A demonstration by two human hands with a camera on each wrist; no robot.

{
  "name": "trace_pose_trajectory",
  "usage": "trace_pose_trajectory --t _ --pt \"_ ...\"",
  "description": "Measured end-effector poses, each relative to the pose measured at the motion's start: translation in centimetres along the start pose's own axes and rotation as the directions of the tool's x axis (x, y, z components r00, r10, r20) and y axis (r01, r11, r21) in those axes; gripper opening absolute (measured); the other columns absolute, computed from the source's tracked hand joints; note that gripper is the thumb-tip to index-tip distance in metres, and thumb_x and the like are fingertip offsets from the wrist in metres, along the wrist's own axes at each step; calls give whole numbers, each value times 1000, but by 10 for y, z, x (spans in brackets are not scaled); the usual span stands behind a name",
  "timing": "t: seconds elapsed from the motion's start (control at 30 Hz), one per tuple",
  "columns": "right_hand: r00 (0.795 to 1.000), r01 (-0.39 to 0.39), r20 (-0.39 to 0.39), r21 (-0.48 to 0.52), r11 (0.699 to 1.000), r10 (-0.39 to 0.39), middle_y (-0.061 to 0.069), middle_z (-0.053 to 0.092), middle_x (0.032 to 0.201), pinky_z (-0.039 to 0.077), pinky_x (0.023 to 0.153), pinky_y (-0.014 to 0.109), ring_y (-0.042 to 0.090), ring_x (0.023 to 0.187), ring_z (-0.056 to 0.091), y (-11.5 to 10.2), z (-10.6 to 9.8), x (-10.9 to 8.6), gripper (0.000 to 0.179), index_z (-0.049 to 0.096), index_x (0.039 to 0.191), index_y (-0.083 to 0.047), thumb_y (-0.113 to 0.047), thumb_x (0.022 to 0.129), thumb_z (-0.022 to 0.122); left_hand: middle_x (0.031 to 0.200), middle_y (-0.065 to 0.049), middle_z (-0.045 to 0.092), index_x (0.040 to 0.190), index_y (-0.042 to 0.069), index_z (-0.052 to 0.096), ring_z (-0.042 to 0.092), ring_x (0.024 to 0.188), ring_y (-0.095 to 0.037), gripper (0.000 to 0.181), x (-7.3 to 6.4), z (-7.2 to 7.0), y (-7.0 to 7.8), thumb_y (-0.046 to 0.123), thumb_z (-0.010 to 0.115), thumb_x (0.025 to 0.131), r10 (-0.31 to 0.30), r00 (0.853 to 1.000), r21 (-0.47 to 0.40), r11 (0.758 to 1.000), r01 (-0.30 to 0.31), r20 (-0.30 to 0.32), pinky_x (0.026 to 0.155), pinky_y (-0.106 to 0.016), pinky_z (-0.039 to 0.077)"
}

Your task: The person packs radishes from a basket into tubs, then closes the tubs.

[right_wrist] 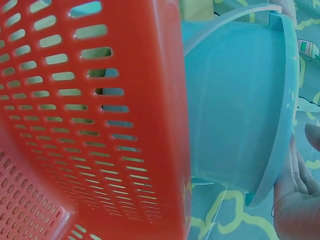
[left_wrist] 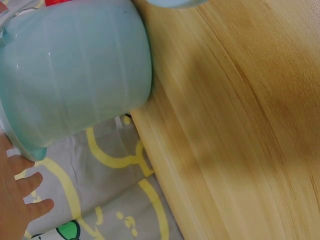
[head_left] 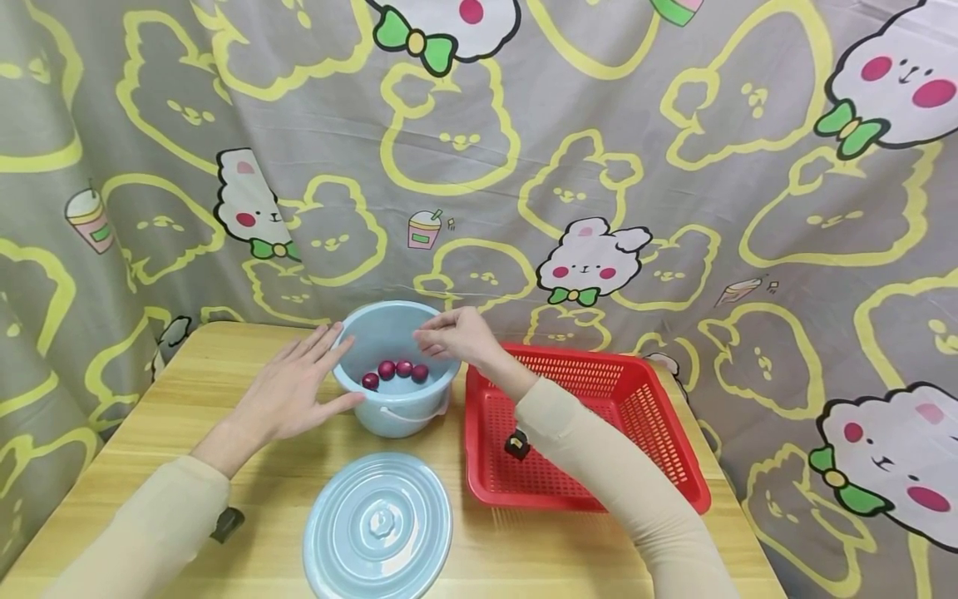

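A light-blue bucket (head_left: 400, 418) stands on the table with its white handle down at the front. Several round, dark-red, plum-like fruits (head_left: 386, 369) lie at its bottom. My left hand (head_left: 295, 384) is at the bucket's left rim with fingers spread and straight, holding nothing. Over the right rim is my right hand (head_left: 460, 337), fingers loosely bent toward the inside. In the right wrist view a gap shows between the thumb and fingers of that hand (right_wrist: 297, 200), and no object is visible there.
A light-blue round lid (head_left: 352, 541) lies flat in front of the bucket. To the right, under my right forearm, sits a red slotted basket (head_left: 539, 499). Small black devices show beside the left sleeve (head_left: 160, 520) and right sleeve (head_left: 599, 453). A patterned curtain (head_left: 479, 208) hangs behind the wooden table (head_left: 254, 474).
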State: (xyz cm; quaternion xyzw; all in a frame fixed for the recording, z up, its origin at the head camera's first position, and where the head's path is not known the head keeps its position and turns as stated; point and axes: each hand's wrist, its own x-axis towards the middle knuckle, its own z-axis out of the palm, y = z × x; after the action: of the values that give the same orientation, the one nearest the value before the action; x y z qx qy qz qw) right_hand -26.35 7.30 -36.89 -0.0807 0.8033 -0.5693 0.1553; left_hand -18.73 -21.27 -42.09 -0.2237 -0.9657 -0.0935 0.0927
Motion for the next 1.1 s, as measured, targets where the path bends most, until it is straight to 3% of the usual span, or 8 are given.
trace_pose_trajectory --t 0.23,0.4,0.6,0.7,0.93,1.1 --pt "1000 1 3 -4 1000 -1 16 83 98 68 83 35 30 91 82 0 -1 -1 26 80 111 0 -18 92 83 177 -18 22 166 10 34 26 163 -43 95 1 0 0 73 56 97 -2 1000 -1 1000 2 7 129 -66 28" --pt "1000 15 11 7 1000 -15 17 83 102 68 85 35 34 98 81 -1 -3 -5 28 79 115 0 -19 94 81 177 -17 21 166 11 33 26 163 -42 95 1 1 -2 71 57 97 8 1000 -18 1000 -8 -5 129 -65 29" --pt "993 117 34 -51 992 -115 17 82 105 68 85 35 23 90 80 -1 -7 -18 28 78 117 -2 -19 96 79 178 -19 15 168 10 26 27 162 -43 98 -2 2 -4 67 62 97 32 999 -41 999 -34 -39 128 -65 32" --pt "981 192 44 -104 976 -189 16 81 105 67 84 34 20 89 78 0 -9 -29 28 78 117 -2 -20 95 79 177 -20 16 169 9 24 29 161 -44 101 -5 -1 -3 66 64 96 47 996 -48 998 -51 -73 126 -64 34" --pt "952 304 46 -263 916 -303 8 82 105 63 83 24 13 92 76 2 -10 -59 26 79 116 -9 -22 93 81 171 -22 34 166 6 33 37 157 -43 101 -17 -9 6 63 71 91 114 979 -30 992 -121 -167 122 -65 39" --pt "937 347 76 -319 882 -341 6 80 113 65 92 33 17 103 75 6 -8 -84 29 77 121 -9 -21 95 80 164 -22 47 163 6 38 45 150 -45 101 -29 -13 11 64 74 88 180 957 -8 982 -186 -230 118 -65 44"
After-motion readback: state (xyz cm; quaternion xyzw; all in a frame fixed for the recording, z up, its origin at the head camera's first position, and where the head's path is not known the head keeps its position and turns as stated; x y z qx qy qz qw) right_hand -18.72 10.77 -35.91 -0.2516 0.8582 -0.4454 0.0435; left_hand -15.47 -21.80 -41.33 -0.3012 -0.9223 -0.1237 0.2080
